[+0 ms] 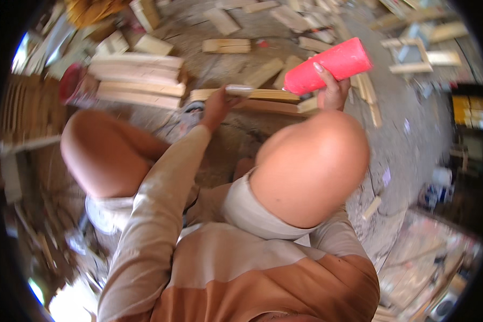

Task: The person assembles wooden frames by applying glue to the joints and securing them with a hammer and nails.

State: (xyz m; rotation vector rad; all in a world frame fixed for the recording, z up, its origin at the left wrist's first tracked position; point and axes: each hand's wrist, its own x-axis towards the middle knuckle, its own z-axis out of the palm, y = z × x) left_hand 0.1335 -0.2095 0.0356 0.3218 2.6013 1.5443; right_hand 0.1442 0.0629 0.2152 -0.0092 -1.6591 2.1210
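From the head view, the right hand (333, 91) is wrapped around a pink bottle (330, 65) at upper center-right, its long axis tilting down-left toward the wooden slat (252, 94) lying crosswise, where the left hand (217, 104) pinches a small pale tube-like thing (239, 89) right on it.

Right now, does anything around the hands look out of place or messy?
Yes. Wood offcuts lie scattered at all angles across the dusty floor, unlike the neat plank stack.
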